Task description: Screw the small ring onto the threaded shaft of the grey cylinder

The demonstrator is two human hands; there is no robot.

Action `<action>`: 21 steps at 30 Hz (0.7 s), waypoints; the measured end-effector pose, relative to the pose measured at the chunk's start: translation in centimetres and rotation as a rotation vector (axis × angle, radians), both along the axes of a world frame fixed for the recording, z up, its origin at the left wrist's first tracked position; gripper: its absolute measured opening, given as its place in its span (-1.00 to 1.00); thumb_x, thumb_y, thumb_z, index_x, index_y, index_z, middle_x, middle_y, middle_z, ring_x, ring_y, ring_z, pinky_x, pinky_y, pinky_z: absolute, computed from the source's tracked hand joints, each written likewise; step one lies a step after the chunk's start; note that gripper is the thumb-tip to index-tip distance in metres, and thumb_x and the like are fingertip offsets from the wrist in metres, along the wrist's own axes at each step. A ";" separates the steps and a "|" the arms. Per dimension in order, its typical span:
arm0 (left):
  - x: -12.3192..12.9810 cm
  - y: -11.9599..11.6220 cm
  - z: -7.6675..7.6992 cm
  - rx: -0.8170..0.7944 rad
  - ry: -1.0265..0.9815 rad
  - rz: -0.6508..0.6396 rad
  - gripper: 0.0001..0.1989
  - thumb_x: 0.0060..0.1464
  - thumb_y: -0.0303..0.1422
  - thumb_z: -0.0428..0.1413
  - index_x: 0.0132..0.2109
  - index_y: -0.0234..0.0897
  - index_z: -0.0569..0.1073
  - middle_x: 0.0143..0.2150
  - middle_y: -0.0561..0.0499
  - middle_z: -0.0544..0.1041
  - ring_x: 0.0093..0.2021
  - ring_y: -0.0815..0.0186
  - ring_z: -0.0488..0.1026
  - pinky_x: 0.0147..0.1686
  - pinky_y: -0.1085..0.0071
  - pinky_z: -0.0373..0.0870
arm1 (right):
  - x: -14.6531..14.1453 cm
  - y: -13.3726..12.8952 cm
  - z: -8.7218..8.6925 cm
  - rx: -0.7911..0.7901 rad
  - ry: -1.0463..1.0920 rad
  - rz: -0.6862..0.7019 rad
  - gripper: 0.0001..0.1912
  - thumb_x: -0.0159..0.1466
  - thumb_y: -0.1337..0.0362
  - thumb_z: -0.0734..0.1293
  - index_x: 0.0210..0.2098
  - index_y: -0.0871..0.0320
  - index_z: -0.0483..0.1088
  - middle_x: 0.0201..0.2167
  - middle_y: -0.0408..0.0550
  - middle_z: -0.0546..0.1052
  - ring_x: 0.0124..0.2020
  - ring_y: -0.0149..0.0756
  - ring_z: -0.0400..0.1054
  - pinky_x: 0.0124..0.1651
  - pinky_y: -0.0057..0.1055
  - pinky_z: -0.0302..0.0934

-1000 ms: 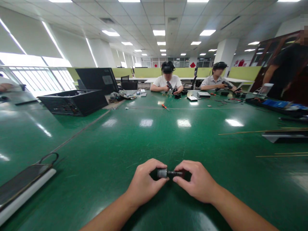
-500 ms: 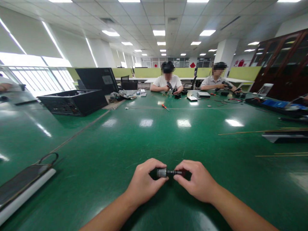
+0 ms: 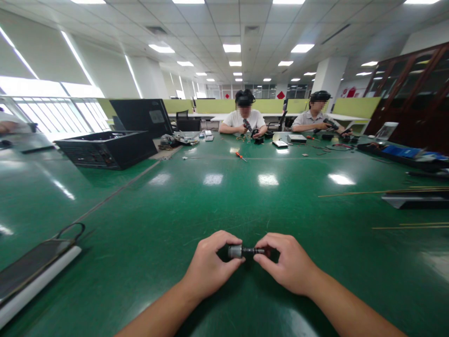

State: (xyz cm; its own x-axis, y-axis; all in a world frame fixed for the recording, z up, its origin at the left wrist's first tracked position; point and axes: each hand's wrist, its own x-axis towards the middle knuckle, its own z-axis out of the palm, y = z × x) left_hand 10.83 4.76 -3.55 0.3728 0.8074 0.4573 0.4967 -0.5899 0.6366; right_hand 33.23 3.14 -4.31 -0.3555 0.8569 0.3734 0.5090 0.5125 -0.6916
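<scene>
Just above the green table (image 3: 217, 201), near its front edge, I hold a small dark cylindrical part (image 3: 242, 251) with a grey metal collar and a thin black shaft. My left hand (image 3: 210, 267) grips the collar end between thumb and fingers. My right hand (image 3: 286, 264) pinches the shaft end. The two hands almost meet, and the ends of the part are hidden inside my fingers.
A flat dark device with a strap (image 3: 33, 267) lies at the near left. A black computer case (image 3: 105, 149) stands far left. Thin wooden sticks (image 3: 386, 191) and a dark tray (image 3: 416, 200) lie at the right. Two people (image 3: 243, 119) work at the far end, with a screwdriver (image 3: 240, 156) near them.
A person in black at the far right has left the view. My hands and the part have barely shifted, only a touch upward.
</scene>
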 end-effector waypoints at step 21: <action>-0.2 0.0 0.0 0.024 -0.005 0.016 -0.76 -0.08 -0.50 0.29 -0.20 -0.21 0.54 -0.27 0.03 0.59 -0.26 0.28 0.54 -0.23 0.39 0.43 | 0.2 0.1 0.0 0.010 -0.003 -0.015 -0.96 0.23 0.34 0.38 -0.31 0.11 0.49 -0.44 -0.15 0.50 -0.40 -0.34 0.38 -0.30 -0.41 0.18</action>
State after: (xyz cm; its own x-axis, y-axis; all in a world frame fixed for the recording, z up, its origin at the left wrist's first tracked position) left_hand 10.62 4.78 -3.58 0.3577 0.8018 0.4787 0.5032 -0.5973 0.6245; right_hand 33.42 3.27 -4.28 -0.3438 0.8586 0.3803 0.5191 0.5113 -0.6849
